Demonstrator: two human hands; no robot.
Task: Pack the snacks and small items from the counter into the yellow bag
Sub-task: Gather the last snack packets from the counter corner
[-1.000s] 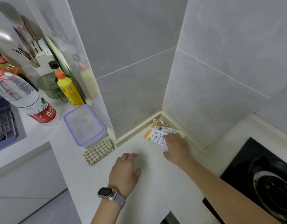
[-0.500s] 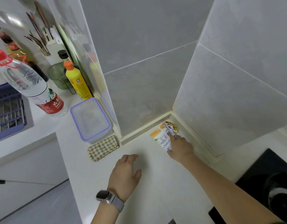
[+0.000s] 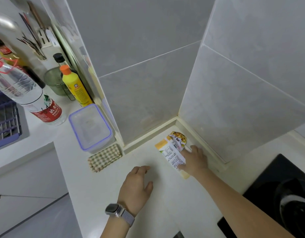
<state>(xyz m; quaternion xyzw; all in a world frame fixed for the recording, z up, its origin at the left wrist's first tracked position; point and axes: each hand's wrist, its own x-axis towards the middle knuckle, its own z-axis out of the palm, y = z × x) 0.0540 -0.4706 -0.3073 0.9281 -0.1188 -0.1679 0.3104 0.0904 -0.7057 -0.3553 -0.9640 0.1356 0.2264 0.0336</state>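
Kitchen corner, seen from the head camera. The right hand (image 3: 193, 159) reaches into the angle where the two tiled walls meet and lies on a flat snack packet (image 3: 172, 152), printed back upward; fingers look curled along its right edge and thumb at its near end, so it reads as a grasp being taken, likely to slide or peel the packet off the counter (image 3: 165, 194), though how far the fingers have got under it cannot be told. A second, smaller packet (image 3: 178, 137) with a yellow food picture sits just beyond, tucked nearest the corner and touching or overlapping the first. Both lie hard against the wall trim, which probably explains the long reach. The left hand (image 3: 137, 186), watch on its wrist, rests palm down on the counter with fingers relaxed, holding nothing; it seems to brace the body during the lean. The yellow bag is not in view. To the left: a checked cloth (image 3: 105, 158), a lidded plastic container (image 3: 91, 126), a yellow bottle (image 3: 76, 88) with orange cap, a large water bottle (image 3: 33, 98). A black hob (image 3: 277, 194) lies at right. Packing looks barely begun here.
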